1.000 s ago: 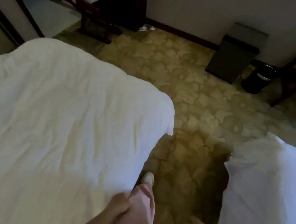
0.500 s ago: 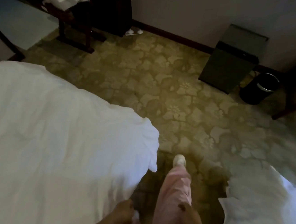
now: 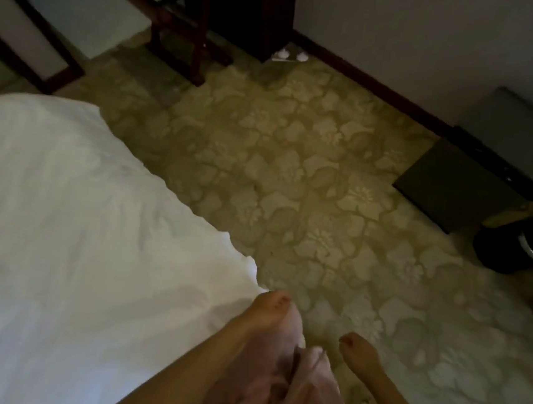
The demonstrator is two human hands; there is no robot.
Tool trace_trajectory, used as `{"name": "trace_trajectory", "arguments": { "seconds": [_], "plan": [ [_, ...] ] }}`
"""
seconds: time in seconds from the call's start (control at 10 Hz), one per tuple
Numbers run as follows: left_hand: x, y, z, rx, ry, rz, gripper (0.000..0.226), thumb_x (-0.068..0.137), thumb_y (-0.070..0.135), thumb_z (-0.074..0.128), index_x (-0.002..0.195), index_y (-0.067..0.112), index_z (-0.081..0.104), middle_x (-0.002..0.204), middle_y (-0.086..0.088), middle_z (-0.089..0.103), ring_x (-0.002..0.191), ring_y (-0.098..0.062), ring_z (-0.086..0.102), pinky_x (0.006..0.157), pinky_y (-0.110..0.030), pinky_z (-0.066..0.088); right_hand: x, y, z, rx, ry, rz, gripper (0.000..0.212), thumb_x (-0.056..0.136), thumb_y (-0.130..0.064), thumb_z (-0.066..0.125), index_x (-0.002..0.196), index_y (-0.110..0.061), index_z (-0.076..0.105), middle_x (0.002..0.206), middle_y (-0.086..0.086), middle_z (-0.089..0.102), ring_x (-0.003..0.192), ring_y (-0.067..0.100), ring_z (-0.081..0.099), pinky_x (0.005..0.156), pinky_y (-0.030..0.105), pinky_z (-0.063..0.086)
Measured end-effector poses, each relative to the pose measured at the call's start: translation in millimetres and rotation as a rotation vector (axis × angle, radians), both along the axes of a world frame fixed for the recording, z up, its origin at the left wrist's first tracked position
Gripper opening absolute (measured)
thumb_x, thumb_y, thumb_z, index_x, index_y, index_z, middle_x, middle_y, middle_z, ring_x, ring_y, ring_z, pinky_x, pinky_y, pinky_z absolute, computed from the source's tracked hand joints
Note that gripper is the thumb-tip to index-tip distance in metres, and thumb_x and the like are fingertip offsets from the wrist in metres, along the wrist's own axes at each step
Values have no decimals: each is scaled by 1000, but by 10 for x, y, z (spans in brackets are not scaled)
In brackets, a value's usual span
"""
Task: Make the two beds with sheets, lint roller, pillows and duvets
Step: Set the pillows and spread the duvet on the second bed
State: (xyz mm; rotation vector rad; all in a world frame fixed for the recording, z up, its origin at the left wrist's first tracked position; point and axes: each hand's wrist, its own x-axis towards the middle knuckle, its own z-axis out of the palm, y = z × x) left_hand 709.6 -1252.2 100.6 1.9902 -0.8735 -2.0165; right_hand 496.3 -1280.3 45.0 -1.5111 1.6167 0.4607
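White: one duvet point(image 3: 76, 232) spread left; near, left hand point(image 3: 269, 309) and right hand point(image 3: 360, 351) hanging loose, grasping nothing; one bin point(image 3: 521, 249) right.

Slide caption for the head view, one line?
Left hand and right hand empty beside white duvet, over floral carpet.

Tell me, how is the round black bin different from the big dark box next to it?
The bin is round; the box has flat sides and straight edges. The bin is black with a shiny ring at its top; the box is dull and greyish with no shine. The bin looks lower and smaller than the box. Both stand on the flowery carpet, close to the wall.
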Motion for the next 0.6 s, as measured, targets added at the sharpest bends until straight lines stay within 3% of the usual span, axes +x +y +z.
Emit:
{"name": "trace_trajectory", "arguments": {
  "seconds": [0.1,0.2,0.3,0.4,0.5,0.6],
  "plan": [
    [90,-282,-500,-29,104,188,44,95,56,28,105,71,-12,116,41,46,96,26,45,79,-19,55,297,-205,-91,152,-20,234,25,98,-23,44,74,-25,48,99,7,62,88,16,56,71,22,37],
    [357,-353,-649,34,102,-153,74,97,55,33,136,32,-26,143,18,39,132,8,32,79,-9,49,617,-638,-54,187,-57,595,18,96,-21,48,93,-16,65,97,-4,62,81,0,55,67,10,36],
    [892,-702,-834,-23,-64,12,46,99,34,37,141,14,42,144,-8,45,130,-21,43,106,-31,37,894,-1330,-167,293,-118,737,11,96,-19,48,98,-25,58,89,-11,56,68,-15,55,69,8,44],
    [1581,-1244,-890,-18,-344,183,38,99,31,39,128,13,55,130,-9,57,119,-23,53,101,-32,41,1324,-2310,-178,264,46,507,23,100,-19,36,109,-17,57,118,7,55,110,14,54,85,21,39],
    [2244,-1977,-714,-6,-357,132,30,99,37,39,108,17,58,119,-8,60,106,-23,55,91,-32,42,2040,-3279,-36,273,131,584,27,99,-14,35,103,-2,59,90,-3,54,108,19,56,63,12,39],
    [2868,-2452,-698,16,-384,157,27,97,33,44,99,10,60,101,-7,59,95,-21,55,86,-34,45,3019,-4108,235,203,-5,548,23,95,-10,42,73,-14,50,71,-2,49,65,12,50,49,18,40]
  ]
}}
